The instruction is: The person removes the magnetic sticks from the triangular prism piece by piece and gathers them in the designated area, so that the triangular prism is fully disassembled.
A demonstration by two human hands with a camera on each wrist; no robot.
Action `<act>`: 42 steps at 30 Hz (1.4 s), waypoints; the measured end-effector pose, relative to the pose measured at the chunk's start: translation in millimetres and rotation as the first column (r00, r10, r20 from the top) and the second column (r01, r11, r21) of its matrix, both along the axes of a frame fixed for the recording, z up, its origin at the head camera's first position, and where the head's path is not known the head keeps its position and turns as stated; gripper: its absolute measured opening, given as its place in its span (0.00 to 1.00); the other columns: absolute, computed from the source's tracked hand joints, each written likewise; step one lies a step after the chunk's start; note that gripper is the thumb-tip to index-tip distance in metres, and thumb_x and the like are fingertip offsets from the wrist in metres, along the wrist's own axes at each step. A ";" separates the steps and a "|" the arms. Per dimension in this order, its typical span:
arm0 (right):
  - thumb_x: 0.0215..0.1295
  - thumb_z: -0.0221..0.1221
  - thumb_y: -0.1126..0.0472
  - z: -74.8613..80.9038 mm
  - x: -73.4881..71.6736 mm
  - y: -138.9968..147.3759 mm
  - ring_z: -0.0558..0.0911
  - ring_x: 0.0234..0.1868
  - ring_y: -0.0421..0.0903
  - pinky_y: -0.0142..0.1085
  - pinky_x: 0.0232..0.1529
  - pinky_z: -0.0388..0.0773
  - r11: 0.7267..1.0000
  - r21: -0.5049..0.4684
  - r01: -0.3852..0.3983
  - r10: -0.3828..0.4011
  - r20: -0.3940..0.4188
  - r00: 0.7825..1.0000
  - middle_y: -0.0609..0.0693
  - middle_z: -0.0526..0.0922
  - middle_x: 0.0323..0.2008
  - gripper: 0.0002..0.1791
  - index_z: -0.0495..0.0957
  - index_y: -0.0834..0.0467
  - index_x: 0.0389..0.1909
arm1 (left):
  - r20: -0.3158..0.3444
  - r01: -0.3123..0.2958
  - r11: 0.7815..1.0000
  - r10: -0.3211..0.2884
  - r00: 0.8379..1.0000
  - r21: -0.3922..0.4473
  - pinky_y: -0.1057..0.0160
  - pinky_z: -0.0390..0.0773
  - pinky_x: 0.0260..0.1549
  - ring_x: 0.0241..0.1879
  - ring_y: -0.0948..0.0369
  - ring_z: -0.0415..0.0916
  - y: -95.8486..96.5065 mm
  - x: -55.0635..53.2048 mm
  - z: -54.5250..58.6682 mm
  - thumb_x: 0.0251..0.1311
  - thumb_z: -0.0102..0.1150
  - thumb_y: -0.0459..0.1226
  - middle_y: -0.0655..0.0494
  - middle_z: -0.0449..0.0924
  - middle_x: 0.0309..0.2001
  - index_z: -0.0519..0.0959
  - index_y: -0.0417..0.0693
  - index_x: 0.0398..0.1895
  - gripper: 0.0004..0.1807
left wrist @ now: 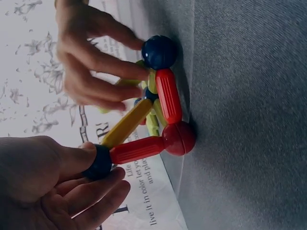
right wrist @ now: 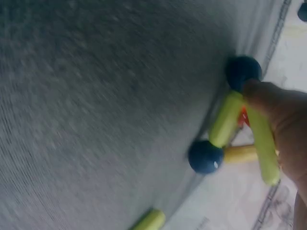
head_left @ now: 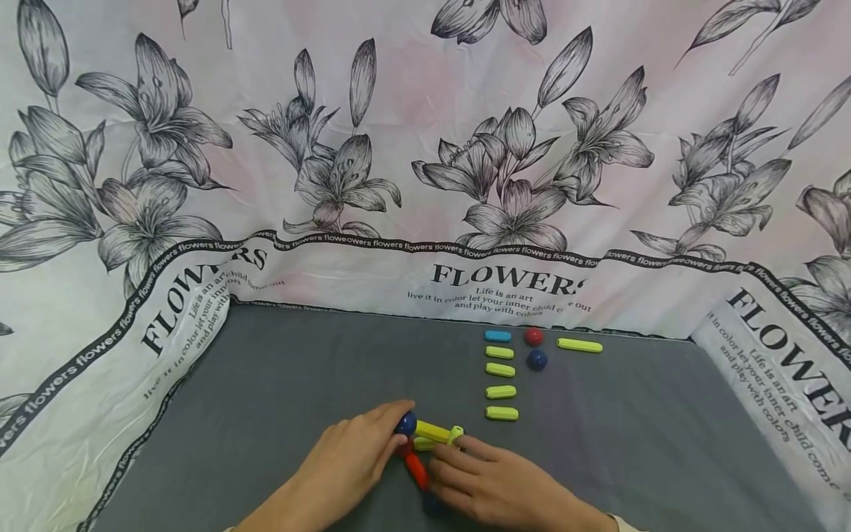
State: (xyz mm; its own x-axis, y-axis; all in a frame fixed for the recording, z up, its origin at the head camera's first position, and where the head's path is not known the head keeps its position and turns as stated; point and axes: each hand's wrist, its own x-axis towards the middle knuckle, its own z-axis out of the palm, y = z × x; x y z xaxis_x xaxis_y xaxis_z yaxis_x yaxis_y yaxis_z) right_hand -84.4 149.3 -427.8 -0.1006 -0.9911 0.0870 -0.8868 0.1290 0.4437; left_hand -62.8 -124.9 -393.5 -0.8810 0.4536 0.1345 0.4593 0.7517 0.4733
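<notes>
My left hand [head_left: 346, 454] pinches a blue ball [left wrist: 99, 163] at the raised corner of a small frame of rods and balls. From that ball run a yellow rod [left wrist: 127, 124] and a red rod [left wrist: 138, 149], the red one down to a red ball [left wrist: 180, 138] on the table. Another red rod [left wrist: 169, 96] links the red ball to a near blue ball [left wrist: 159, 51]. My right hand [head_left: 495, 480] is at this near ball, its thumb and fingers round a yellow-green rod [right wrist: 263, 143] slanting up from it. A second yellow-green rod [right wrist: 226, 120] meets the far blue ball [right wrist: 206, 156].
Several short yellow-green rods [head_left: 501, 414] lie in a column to the right on the grey table, with a short blue rod [head_left: 498, 336] at its far end. Beside them are a red ball [head_left: 534, 336], a blue ball [head_left: 537, 360] and a longer yellow-green rod [head_left: 580, 345]. Flowered cloth [head_left: 372, 273] borders the table.
</notes>
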 end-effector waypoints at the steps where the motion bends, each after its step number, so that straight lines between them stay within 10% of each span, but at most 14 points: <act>1: 0.79 0.57 0.42 -5.2 1.0 -1.1 0.74 0.67 0.41 0.38 0.70 0.69 1.000 0.015 -0.004 0.004 -0.009 1.000 0.43 0.78 0.64 0.20 0.78 0.43 0.65 | 0.008 0.004 1.000 -0.004 1.000 0.005 0.55 0.86 0.42 0.52 0.54 0.87 0.5 -0.1 -2.5 0.79 0.58 0.42 0.52 0.82 0.64 0.76 0.48 0.70 0.21; 13: 0.81 0.55 0.44 -9.6 -0.5 -9.6 0.77 0.61 0.40 0.40 0.73 0.67 0.999 0.050 -0.004 0.006 -0.046 0.999 0.41 0.81 0.57 0.13 0.78 0.43 0.57 | 0.011 -0.002 0.999 0.001 1.000 0.046 0.58 0.86 0.41 0.50 0.57 0.86 1.5 -3.2 -13.0 0.78 0.59 0.41 0.54 0.83 0.62 0.76 0.49 0.69 0.20; 22: 0.84 0.48 0.40 -15.9 5.8 -7.2 0.79 0.56 0.38 0.39 0.70 0.69 0.998 0.030 -0.049 0.049 -0.002 0.999 0.38 0.82 0.52 0.15 0.80 0.41 0.52 | 0.136 0.031 0.997 -0.040 0.990 0.065 0.60 0.84 0.38 0.48 0.59 0.86 6.9 0.8 -15.7 0.78 0.59 0.41 0.55 0.83 0.62 0.76 0.53 0.68 0.19; 35: 0.86 0.45 0.42 -4.6 4.4 -14.4 0.76 0.48 0.36 0.33 0.62 0.70 1.000 -0.011 -0.015 0.016 0.104 0.994 0.37 0.81 0.45 0.17 0.81 0.42 0.50 | 0.096 -0.001 1.000 -0.001 0.995 0.014 0.56 0.85 0.44 0.53 0.57 0.85 3.5 -4.2 -9.1 0.79 0.58 0.41 0.56 0.82 0.64 0.76 0.53 0.70 0.20; 42: 0.76 0.61 0.40 12.4 -3.3 4.8 0.76 0.43 0.36 0.31 0.46 0.73 0.996 -0.074 0.048 -0.038 0.135 0.990 0.38 0.80 0.46 0.17 0.80 0.41 0.58 | 0.140 -0.030 0.999 0.032 0.990 -0.020 0.52 0.85 0.46 0.55 0.54 0.86 0.2 -4.8 0.1 0.79 0.58 0.43 0.55 0.82 0.65 0.76 0.53 0.71 0.21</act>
State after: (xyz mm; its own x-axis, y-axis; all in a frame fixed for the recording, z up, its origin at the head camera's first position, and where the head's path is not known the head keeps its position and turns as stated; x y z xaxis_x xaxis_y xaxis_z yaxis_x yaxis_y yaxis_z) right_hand -87.7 154.1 -415.4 -0.1591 -0.9764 0.1458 -0.9301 0.1977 0.3096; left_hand -67.6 -124.7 -393.5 -0.9043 0.4269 0.0010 0.3657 0.7734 0.5178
